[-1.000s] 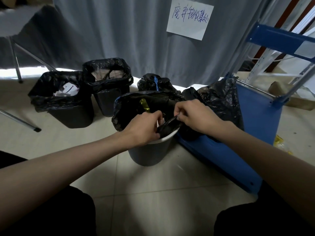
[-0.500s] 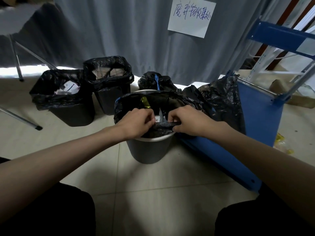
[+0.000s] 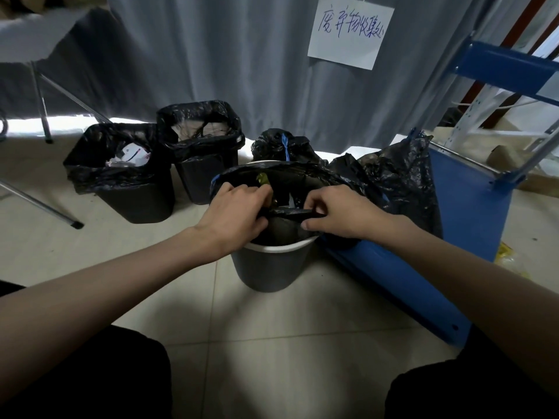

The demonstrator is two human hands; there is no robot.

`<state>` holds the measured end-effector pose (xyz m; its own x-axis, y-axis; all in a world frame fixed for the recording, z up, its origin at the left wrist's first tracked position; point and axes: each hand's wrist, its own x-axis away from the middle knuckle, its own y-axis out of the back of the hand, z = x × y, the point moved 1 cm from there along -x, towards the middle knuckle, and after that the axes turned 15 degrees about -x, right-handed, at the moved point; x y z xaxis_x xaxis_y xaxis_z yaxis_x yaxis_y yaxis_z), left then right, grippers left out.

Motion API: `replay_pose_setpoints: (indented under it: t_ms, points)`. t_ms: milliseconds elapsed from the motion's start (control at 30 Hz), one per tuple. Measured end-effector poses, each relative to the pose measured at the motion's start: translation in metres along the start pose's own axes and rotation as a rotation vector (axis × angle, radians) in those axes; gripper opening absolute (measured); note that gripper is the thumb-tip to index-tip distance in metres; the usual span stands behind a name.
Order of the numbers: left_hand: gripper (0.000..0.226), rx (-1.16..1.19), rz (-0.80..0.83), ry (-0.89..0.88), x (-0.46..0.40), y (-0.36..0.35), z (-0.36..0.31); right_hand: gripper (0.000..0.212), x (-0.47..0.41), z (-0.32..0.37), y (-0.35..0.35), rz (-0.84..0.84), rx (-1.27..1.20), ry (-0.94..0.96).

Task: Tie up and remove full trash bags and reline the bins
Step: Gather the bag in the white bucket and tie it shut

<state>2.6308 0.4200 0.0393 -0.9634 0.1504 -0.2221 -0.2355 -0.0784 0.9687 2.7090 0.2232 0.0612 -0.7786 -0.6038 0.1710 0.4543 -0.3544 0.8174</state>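
The left hand (image 3: 234,211) and right hand (image 3: 338,211) hide the near rim of the black bag (image 3: 290,173), their fingertips buried in its folds, its contents mostly unseen.

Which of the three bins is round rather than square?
The grey bin nearest the person, which both hands are working over. It has a white rim; the two black bins behind are squarish.

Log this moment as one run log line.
left hand: grips liner | right hand: pinches liner | black liner: near edge gathered | round bin: lined
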Motion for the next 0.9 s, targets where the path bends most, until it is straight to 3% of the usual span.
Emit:
replay_pose_setpoints:
  t_ms: [167,533,667,900]
  points:
    - [0.012,-0.026,-0.014,-0.010,0.002,-0.001,0.001,0.019,-0.003,0.013,-0.008,-0.018,-0.037,0.093]
    - [0.025,-0.186,-0.012,0.083,0.017,-0.008,0.036,0.041,-0.007,0.001,-0.006,0.160,0.208,-0.047]
    - [0.024,-0.190,-0.054,0.119,0.020,0.000,0.045,0.028,-0.007,0.000,-0.011,0.137,0.181,-0.057]
    - [0.012,-0.118,0.005,0.026,0.022,0.010,0.043,0.015,-0.006,0.031,-0.030,0.014,-0.087,0.195]
